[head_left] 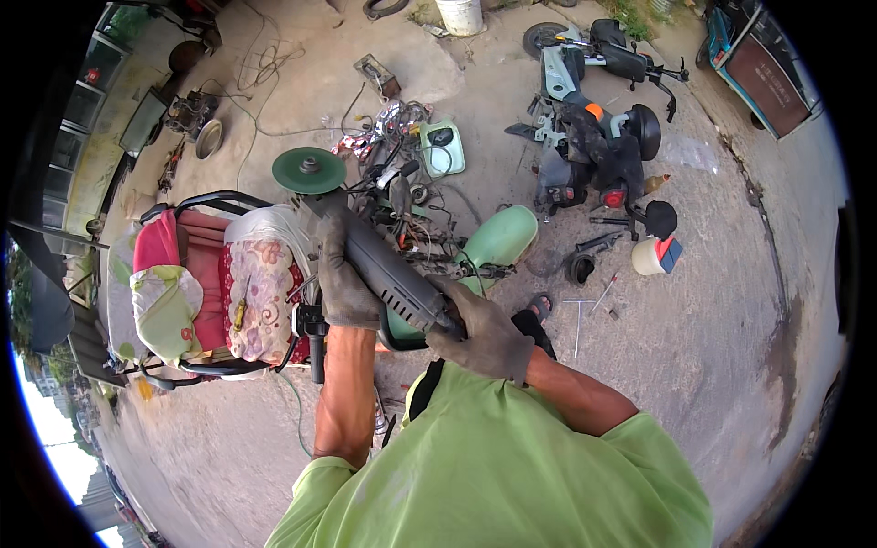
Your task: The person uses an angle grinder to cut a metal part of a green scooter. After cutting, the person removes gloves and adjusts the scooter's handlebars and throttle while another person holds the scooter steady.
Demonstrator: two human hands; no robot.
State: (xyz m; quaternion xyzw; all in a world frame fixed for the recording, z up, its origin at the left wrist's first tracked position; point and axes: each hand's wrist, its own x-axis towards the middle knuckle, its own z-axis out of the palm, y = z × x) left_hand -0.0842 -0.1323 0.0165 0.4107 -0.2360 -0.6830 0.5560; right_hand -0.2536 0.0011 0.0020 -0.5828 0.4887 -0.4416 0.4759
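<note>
Both my hands are gloved and closed on a dark angle grinder (384, 269) held diagonally in front of me. My left hand (349, 288) grips it near the head, below the green disc (308, 171), which faces upward. My right hand (484, 333) holds its rear end near the cord. Beneath the tool are exposed wires (411, 215) and a pale green body panel (498, 242) of a partly dismantled vehicle. A black handlebar grip (316, 352) is beside my left forearm, and a padded seat (237, 292) with floral cloth and a screwdriver (239, 310) lies to the left.
A scooter (594, 137) stands at back right, with a cream container (650, 258), T-handle tools (577, 324) and loose parts around it. Cables, a metal bowl (208, 139), a green tray (442, 146) and a white bucket (461, 14) lie behind. A cart (763, 73) is top right.
</note>
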